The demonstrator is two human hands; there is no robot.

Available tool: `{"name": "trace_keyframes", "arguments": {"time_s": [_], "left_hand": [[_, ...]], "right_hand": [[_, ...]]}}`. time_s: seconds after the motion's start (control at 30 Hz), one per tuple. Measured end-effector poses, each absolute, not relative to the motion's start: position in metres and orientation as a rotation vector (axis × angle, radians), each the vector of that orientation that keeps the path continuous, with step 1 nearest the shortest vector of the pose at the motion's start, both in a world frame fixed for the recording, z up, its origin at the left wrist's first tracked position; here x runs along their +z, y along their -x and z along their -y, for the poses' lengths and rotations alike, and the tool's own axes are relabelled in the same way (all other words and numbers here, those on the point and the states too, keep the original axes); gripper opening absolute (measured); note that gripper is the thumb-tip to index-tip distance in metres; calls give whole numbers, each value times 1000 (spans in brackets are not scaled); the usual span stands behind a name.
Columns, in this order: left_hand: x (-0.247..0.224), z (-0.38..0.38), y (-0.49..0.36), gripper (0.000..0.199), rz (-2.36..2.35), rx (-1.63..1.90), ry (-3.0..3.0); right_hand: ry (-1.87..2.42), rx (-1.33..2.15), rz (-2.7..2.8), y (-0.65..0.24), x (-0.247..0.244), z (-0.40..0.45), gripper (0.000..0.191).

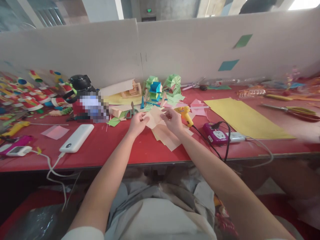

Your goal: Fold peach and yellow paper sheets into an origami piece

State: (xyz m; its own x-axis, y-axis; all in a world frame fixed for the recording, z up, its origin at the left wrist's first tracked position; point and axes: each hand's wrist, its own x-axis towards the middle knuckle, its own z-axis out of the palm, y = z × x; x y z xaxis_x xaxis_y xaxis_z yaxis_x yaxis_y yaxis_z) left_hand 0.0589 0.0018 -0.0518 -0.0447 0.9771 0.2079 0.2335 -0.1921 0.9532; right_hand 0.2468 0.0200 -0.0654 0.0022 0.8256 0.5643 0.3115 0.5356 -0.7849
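A small peach-coloured paper (153,117) is held up between both hands over the red table (105,150). My left hand (138,124) pinches its left edge, thumb and fingers together. On the right edge, my right hand (173,120) grips the same paper with its fingertips. More peach sheets (168,137) lie flat just below the right hand. A yellow glue gun (185,115) rests right beside that hand. Scissors with grey-green handles (131,113) lie behind the left hand.
A white power bank (77,138) and pink paper (55,132) lie left. Folded green and blue paper pieces (156,90) stand behind the hands. On the right are a purple power strip (215,133), a yellow sheet (246,118) and scissors (297,110). Another person's blurred hand (308,128) shows far right.
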Motion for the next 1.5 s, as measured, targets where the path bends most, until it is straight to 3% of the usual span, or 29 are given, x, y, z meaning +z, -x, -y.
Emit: {"name": "trace_keyframes", "arguments": {"time_s": [0.4,0.6,1.0,1.2,1.5], "left_hand": [[-55,-4,-60,17,-1340,1396,-1504],[-58,-5,-59,27,-1342,1388,-1459],[-57,-2,-59,24,-1355,1356,-1535],[-58,-4,-61,31,-1265,1303,-1401],[-44,3,-66,18,-1021,1200,-1075]], "right_hand": [[955,648,1630,-247,-69,-19,15],[991,648,1660,-246,-71,-20,16],[957,515,1848,-245,-75,-22,22],[826,307,2004,-243,-75,-17,27],[856,53,2202,-244,-67,-10,30]]}}
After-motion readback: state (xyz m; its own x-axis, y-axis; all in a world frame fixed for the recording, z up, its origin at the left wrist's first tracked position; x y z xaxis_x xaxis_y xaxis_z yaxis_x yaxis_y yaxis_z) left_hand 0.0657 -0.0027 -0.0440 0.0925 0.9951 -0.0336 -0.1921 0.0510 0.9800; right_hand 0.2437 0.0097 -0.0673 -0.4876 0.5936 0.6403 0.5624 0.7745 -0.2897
